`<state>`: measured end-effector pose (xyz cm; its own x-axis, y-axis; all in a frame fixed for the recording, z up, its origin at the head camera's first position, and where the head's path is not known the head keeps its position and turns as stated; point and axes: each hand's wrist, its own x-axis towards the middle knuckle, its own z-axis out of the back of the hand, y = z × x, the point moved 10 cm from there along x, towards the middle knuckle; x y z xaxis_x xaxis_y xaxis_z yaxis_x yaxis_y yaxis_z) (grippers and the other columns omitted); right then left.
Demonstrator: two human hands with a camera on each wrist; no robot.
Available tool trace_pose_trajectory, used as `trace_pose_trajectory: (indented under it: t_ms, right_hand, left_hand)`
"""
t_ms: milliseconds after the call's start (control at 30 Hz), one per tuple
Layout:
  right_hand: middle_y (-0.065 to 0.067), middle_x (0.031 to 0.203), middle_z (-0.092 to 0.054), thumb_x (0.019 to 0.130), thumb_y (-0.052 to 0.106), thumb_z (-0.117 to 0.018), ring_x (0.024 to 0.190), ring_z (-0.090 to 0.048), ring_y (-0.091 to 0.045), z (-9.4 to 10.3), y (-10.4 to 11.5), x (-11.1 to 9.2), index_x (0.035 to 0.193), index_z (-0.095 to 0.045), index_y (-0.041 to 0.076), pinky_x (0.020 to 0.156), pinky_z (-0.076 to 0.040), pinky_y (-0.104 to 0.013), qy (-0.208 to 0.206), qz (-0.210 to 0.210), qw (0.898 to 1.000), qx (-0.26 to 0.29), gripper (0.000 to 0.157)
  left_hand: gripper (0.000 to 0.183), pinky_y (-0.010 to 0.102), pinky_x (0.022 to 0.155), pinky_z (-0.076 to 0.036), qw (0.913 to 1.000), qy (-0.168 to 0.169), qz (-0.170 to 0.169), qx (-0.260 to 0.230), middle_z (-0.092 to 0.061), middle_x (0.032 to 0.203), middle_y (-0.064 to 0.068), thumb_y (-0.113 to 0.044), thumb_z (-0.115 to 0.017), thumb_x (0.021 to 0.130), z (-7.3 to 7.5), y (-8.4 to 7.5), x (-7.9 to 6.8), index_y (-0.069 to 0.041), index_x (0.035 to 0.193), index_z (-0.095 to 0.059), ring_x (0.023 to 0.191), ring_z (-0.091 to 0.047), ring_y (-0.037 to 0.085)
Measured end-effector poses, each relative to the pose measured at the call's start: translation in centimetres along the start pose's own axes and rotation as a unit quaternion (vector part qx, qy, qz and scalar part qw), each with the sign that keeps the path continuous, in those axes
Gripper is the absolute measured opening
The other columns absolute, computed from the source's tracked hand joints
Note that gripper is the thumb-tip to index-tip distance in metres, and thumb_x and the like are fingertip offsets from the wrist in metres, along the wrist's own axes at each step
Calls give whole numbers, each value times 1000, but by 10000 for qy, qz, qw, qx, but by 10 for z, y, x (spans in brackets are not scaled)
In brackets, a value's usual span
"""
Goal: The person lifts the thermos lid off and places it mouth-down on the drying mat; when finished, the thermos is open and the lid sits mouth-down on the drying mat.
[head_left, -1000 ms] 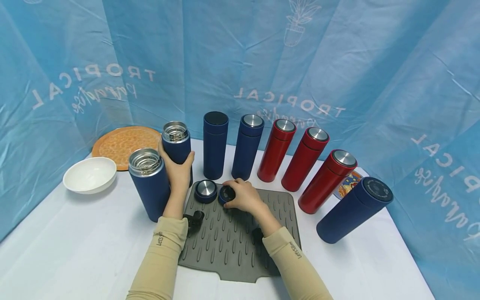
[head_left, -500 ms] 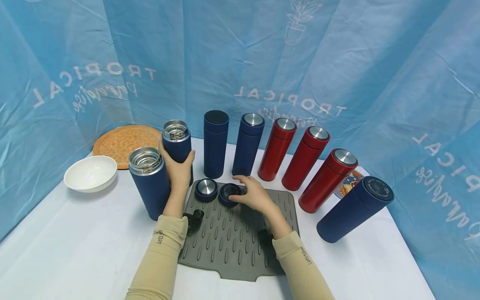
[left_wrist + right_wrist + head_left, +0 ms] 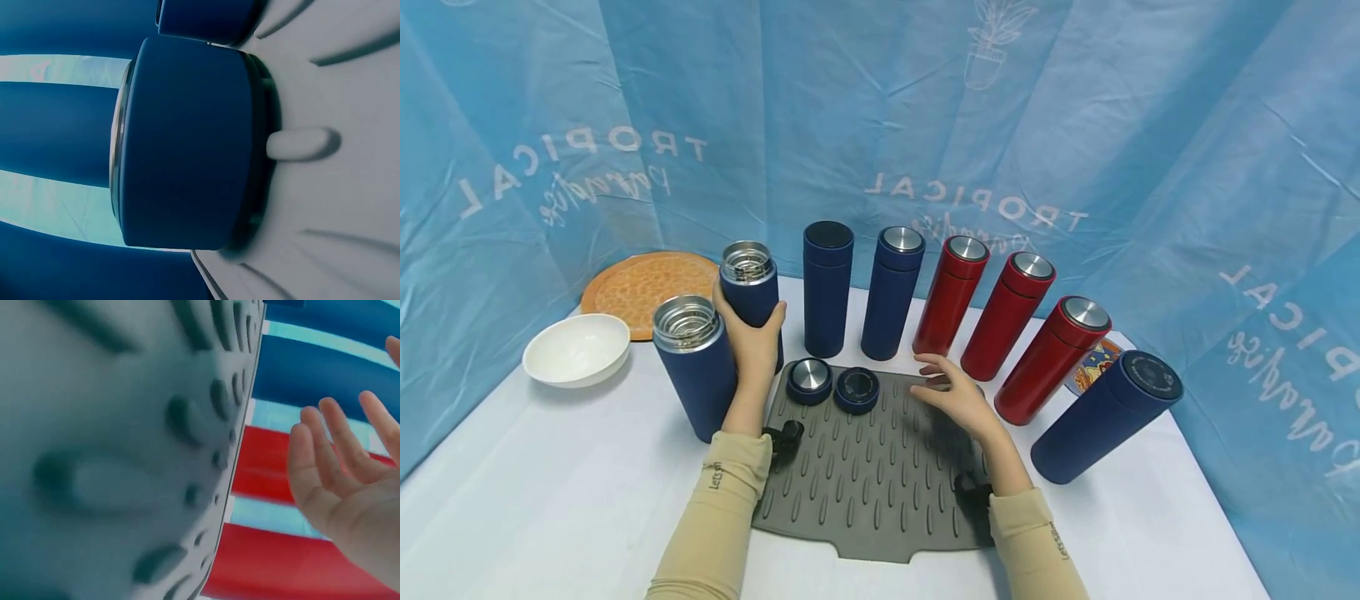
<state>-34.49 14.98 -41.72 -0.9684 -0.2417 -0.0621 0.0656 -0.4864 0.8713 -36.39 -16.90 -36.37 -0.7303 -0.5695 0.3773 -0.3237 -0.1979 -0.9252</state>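
Note:
My left hand (image 3: 756, 343) grips an uncapped blue thermos bottle (image 3: 751, 293) around its body, the steel mouth showing on top. Left of it stands a second uncapped blue thermos bottle (image 3: 698, 367). Two bottle lids lie on the grey ribbed mat (image 3: 857, 492): a steel-topped lid (image 3: 810, 377) and a black-topped lid (image 3: 857, 390). In the left wrist view the steel-topped lid (image 3: 187, 147) fills the middle. Over the mat's right part my right hand (image 3: 958, 396) hovers with loosely spread fingers, holding nothing; its palm and fingers (image 3: 334, 440) show in the right wrist view.
Behind the mat stand capped blue bottles (image 3: 828, 292) and several capped red bottles (image 3: 951, 296). Another blue bottle (image 3: 1105, 417) stands at the right. A white bowl (image 3: 577, 350) and a round pizza-patterned board (image 3: 647, 287) are at the left.
My right hand has let go of the black-topped lid on the mat and moved right, its fingers opening. The left hand stays on its bottle.

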Motion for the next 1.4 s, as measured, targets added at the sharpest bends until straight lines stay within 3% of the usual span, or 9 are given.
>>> trace_pose_trajectory:
  t_ms: [333,633,933,1067,1267,1400]
  right_hand:
    - [-18,125,-52,84,22,-66,113,-51,-34,30,-11,-16,133,-47,14,88,-47,-46,-232,170,9995,144,54]
    - [-22,125,-50,85,21,-65,113,-50,-35,48,-23,-29,131,-47,12,87,-48,-44,-356,70,9993,100,51]
    - [-25,122,-51,86,16,-64,110,-52,-36,49,-38,-38,131,-46,1,86,-48,-46,18,-241,9997,11,51]
    - [-30,122,-49,87,11,-61,108,-52,-39,47,-22,-47,130,-44,-4,87,-47,-49,100,-304,9995,13,49]
    - [-31,119,-50,87,8,-61,106,-53,-39,48,-15,-52,129,-46,-7,86,-46,-49,77,-378,9992,-70,47]
    - [-31,118,-51,86,9,-62,105,-53,-39,48,-20,-50,128,-46,-6,84,-47,-49,81,-350,9993,-44,48]
  left_hand:
    - [90,39,110,-17,10000,18,-25,-33,-19,151,2,-13,-72,79,0,0,1,-20,147,-14,137,-19,14]
    - [90,39,110,-17,10000,17,-25,47,-17,151,3,-15,-72,80,2,0,1,-21,147,-12,137,-19,14]
    - [90,41,110,-20,9997,-4,48,222,-16,152,5,-19,-69,82,0,-1,-1,-22,148,-7,137,-21,16]
    - [94,43,110,-18,9989,-38,91,449,-10,154,1,-27,-68,83,-1,-3,-7,-24,148,-1,138,-18,16]
    - [101,51,111,-3,9955,1,-8,947,9,154,10,-38,-66,84,-9,-11,-25,-17,148,8,141,5,23]
    - [100,52,110,3,9905,-70,-556,1256,13,151,19,-34,-67,84,-15,-25,-37,-14,148,7,140,10,31]
